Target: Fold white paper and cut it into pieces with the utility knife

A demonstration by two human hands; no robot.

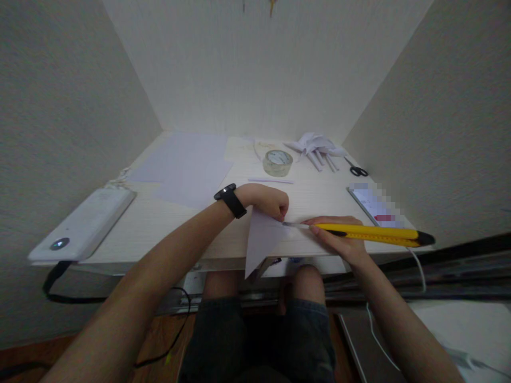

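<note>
text: none legible | phone (375,206) screen: blurred | tape roll (278,161): no readable label

Pale textured walls (64,106) enclose light wooden desk (175,223) on three sides, from 9 to 3 o'clock. Brown wood floor (159,340) at 7 o'clock. White power strip (85,223) at 9 o'clock. Light dim, even.

On the desk (159,223), the folded paper (261,242) lies at the near edge, its tip hanging over. The left hand (269,201) sits at its twelve o'clock, the knife (367,232) and right hand (339,239) at three. The tape roll (278,162) lies beyond at twelve, scissors (357,170) at two, the power strip (83,223) at nine.
</note>
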